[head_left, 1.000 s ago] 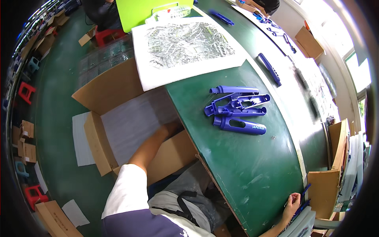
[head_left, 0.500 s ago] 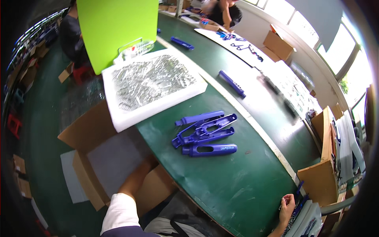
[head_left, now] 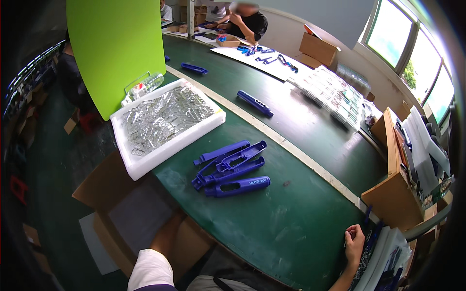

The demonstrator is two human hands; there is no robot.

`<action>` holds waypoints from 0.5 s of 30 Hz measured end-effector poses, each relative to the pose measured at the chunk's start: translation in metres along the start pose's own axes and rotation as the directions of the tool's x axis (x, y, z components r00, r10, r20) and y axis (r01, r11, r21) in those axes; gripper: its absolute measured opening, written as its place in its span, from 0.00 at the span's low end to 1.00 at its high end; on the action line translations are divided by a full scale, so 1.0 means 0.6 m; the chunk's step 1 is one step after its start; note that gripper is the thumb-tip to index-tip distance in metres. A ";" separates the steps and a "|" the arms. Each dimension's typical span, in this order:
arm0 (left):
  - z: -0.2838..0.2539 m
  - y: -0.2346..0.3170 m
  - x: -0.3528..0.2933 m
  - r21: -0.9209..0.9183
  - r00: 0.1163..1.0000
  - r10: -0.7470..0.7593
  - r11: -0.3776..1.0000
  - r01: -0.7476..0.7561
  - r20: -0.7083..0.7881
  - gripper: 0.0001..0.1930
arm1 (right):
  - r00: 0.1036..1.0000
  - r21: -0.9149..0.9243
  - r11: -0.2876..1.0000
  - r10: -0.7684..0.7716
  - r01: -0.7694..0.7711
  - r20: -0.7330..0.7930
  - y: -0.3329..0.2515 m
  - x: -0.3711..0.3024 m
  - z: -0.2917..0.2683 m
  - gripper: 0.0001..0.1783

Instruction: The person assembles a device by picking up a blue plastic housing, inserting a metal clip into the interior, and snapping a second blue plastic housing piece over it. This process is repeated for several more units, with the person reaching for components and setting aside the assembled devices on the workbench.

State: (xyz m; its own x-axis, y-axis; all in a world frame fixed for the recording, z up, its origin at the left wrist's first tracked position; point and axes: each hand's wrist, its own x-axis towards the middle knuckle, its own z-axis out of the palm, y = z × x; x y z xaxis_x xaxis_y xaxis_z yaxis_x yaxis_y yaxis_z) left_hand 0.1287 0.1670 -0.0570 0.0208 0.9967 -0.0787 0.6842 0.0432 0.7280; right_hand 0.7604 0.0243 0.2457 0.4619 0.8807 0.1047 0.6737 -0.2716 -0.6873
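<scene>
The view has swung; blue casings [head_left: 238,171] lie unmoved, seemingly no progress there. Right hand [head_left: 355,238] curls over the counter's [head_left: 286,218] near right, contents unclear; left hand hidden, grip untellable.

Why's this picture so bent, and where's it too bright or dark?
Head view: the fisheye lens bows the long green tabletop's near edge; head view, upper right: the tall glass windows look partly washed out, and whitish glare marks the tabletop beyond the pale beige strip; head view, lower left: the open brown cardboard box sits in shade.
</scene>
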 end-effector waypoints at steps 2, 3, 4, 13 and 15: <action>0.009 0.026 0.001 -0.013 0.999 -0.034 0.999 0.034 -0.008 0.19 | 1.000 -0.026 1.000 -0.012 0.012 -0.009 -0.004 -0.002 -0.001 0.04; 0.003 0.021 -0.014 -0.016 0.998 -0.053 0.998 0.053 -0.015 0.19 | 0.999 -0.053 0.998 -0.033 0.032 -0.012 -0.008 -0.004 0.000 0.04; -0.005 0.005 -0.038 -0.018 0.997 -0.072 0.997 0.071 -0.021 0.19 | 1.000 -0.032 0.999 -0.006 0.006 -0.006 -0.016 -0.006 -0.002 0.05; -0.244 0.220 -0.325 0.310 0.895 -0.364 0.909 0.280 0.258 0.17 | 0.993 0.184 0.982 -0.024 0.045 -0.114 -0.026 -0.022 -0.016 0.11; -0.305 0.291 -0.378 0.132 0.882 -0.302 0.953 0.273 0.362 0.16 | 0.996 0.245 0.967 -0.049 0.065 -0.072 -0.038 -0.026 -0.013 0.12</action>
State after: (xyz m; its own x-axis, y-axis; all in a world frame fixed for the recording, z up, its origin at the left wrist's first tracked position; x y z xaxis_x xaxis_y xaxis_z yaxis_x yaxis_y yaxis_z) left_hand 0.1099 -0.0391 0.2123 0.0755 0.8408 -0.5361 0.7537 0.3039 0.5828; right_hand 0.7423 0.0138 0.2650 0.4688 0.8627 0.1897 0.5403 -0.1102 -0.8342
